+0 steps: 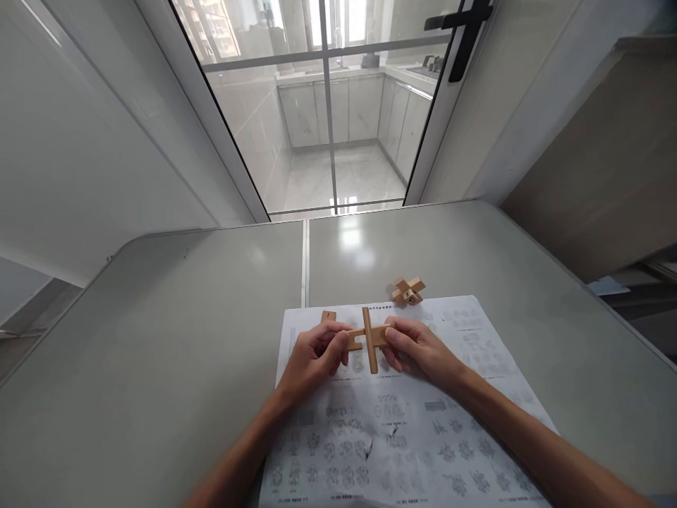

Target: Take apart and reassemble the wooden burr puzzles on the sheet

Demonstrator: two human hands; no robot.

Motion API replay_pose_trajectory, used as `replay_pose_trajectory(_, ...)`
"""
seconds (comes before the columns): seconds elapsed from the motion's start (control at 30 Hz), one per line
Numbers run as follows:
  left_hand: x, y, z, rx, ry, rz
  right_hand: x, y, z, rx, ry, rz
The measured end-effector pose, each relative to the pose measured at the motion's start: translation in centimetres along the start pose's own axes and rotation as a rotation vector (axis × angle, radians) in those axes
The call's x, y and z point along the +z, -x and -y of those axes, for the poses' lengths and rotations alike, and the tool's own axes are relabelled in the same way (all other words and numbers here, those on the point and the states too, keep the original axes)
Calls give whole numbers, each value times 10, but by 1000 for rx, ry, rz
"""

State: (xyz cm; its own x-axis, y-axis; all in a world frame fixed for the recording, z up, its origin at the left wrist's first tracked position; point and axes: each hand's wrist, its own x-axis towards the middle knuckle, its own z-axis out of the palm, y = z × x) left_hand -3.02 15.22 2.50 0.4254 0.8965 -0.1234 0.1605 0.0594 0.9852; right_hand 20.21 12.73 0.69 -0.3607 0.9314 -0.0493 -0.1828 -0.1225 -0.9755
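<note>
My left hand (321, 351) pinches a notched wooden puzzle piece (355, 341) above the printed sheet. Across from it, my right hand (415, 344) grips a flat wooden puzzle piece (379, 335) between thumb and fingers. A slim wooden stick (370, 342) crosses between the two, upright in view and up against the right-hand piece. The notched piece meets or nearly meets the stick; I cannot tell if they are joined. Behind my left hand lies another wooden piece (328, 315) with a mark on it, partly hidden by the fingers.
An assembled cross-shaped wooden puzzle (408, 291) with lettering sits at the sheet's far edge. The instruction sheet (402, 466), printed with small diagrams and torn in places, lies on a grey table (159, 353). Beyond the table stands a glass door (360, 127) with a black handle (465, 35).
</note>
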Motion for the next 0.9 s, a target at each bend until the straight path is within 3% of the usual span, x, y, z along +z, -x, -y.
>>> replay_pose_trajectory(0.17, -1, 0, 2, -18, 57, -15, -3, -2, -3, -14, -59, 95)
replay_pose_trajectory(0.4, -2, -1, 5, -7, 125, 46, -10, -2, -14, 20, -226, 351)
replay_pose_trajectory(0.9, -3, -2, 8, -16, 121, 50, -11, 1, -12, 15, -283, 285)
